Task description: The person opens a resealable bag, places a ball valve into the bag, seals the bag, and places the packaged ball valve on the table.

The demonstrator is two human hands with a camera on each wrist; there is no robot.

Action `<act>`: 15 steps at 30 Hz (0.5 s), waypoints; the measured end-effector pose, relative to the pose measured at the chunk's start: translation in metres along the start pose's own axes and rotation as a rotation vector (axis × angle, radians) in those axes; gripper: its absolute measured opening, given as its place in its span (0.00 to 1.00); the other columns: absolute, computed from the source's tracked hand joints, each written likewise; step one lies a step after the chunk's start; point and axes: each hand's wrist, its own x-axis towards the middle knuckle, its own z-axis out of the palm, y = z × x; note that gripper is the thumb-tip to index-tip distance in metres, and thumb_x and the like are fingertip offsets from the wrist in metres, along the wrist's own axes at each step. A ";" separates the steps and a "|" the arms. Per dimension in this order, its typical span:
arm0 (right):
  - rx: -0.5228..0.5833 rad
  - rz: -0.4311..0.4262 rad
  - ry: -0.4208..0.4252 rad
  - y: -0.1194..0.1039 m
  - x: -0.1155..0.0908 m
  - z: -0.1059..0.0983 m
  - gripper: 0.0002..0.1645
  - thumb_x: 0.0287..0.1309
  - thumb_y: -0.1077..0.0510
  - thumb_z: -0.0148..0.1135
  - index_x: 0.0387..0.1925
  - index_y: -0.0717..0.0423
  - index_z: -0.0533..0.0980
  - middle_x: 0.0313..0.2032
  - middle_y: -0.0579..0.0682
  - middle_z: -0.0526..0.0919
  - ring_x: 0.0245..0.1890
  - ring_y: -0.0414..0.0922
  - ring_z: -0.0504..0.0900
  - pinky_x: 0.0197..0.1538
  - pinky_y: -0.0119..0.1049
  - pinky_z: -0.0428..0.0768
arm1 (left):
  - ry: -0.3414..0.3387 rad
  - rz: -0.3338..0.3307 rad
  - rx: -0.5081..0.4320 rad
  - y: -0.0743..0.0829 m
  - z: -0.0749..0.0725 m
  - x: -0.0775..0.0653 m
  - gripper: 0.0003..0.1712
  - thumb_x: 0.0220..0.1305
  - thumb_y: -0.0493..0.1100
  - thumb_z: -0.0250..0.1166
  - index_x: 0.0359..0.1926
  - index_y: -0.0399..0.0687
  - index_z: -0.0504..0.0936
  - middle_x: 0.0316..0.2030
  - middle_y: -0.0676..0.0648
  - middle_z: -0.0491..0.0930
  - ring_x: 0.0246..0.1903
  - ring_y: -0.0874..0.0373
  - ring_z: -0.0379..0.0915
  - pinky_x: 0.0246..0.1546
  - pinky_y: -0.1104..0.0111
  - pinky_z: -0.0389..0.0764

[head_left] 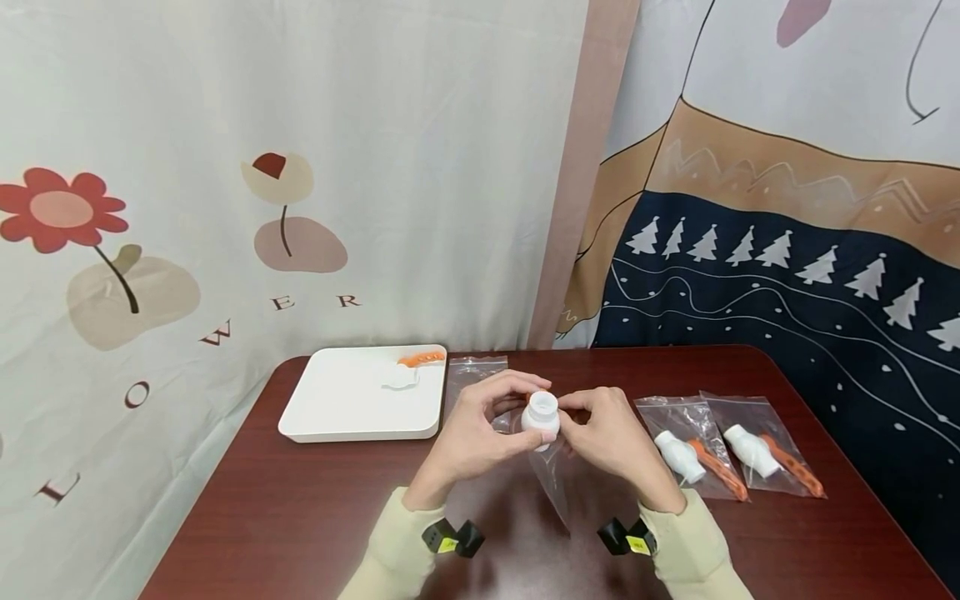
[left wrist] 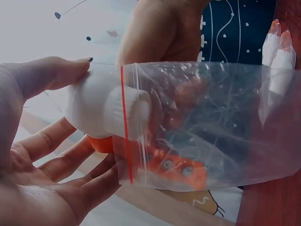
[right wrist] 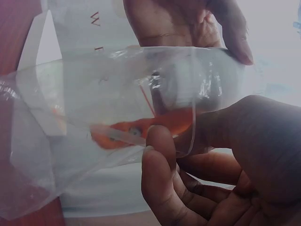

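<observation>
The left hand [head_left: 476,429], grip pinching, holds a rounded white plastic valve [head_left: 541,415] with an orange handle [left wrist: 178,170], partly inside a clear zip bag [left wrist: 230,127]; the right hand [head_left: 611,437] pinches the bag's edge. Rightward on the reddish-brown worktop [head_left: 300,517] lie two bagged valves [head_left: 678,457]; farther left, a white rectangular tray [head_left: 337,408]; behind, a printed fabric curtain [head_left: 420,208].
</observation>
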 end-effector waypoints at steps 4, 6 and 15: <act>-0.004 -0.002 -0.001 -0.001 0.000 0.000 0.09 0.63 0.61 0.63 0.39 0.52 0.89 0.15 0.40 0.81 0.15 0.38 0.79 0.21 0.33 0.75 | 0.008 -0.018 0.004 0.001 0.001 0.000 0.18 0.54 0.39 0.80 0.46 0.50 0.86 0.53 0.49 0.85 0.53 0.57 0.82 0.58 0.62 0.83; -0.009 -0.004 0.001 -0.001 0.000 0.000 0.09 0.64 0.61 0.64 0.40 0.52 0.89 0.15 0.39 0.81 0.14 0.38 0.79 0.21 0.33 0.75 | 0.012 -0.028 0.009 0.002 0.001 -0.001 0.17 0.54 0.39 0.80 0.45 0.51 0.87 0.52 0.51 0.85 0.53 0.57 0.82 0.57 0.63 0.83; -0.063 -0.037 0.050 -0.002 -0.001 -0.003 0.11 0.62 0.62 0.66 0.43 0.54 0.89 0.21 0.42 0.86 0.18 0.34 0.79 0.23 0.30 0.75 | -0.021 0.046 0.096 0.001 0.001 -0.001 0.17 0.54 0.43 0.81 0.45 0.51 0.89 0.51 0.48 0.87 0.52 0.58 0.83 0.54 0.59 0.84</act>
